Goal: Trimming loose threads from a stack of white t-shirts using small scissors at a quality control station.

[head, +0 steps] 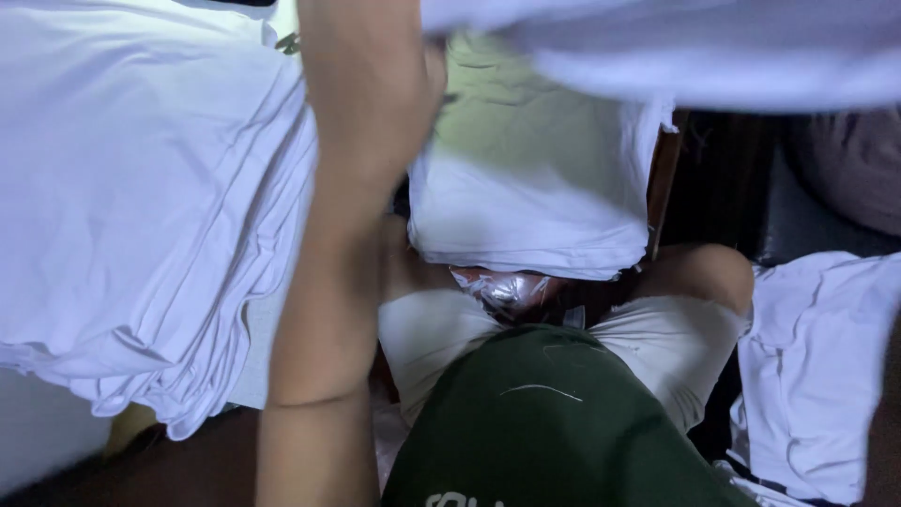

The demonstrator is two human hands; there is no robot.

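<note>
White cloth (657,47) blurs across the top where the left hand (375,66) reaches up; its fingers are hidden, so I cannot tell their grip. Beside the forearm lies a folded stack of white cloth (141,216), another pile (535,197) ahead. The right hand is out of view.

The left hand (375,66) is blurred and runs off the top edge, so its fingers cannot be made out. The right hand is hidden beyond the white cloth (713,47), itself cut off above.
</note>
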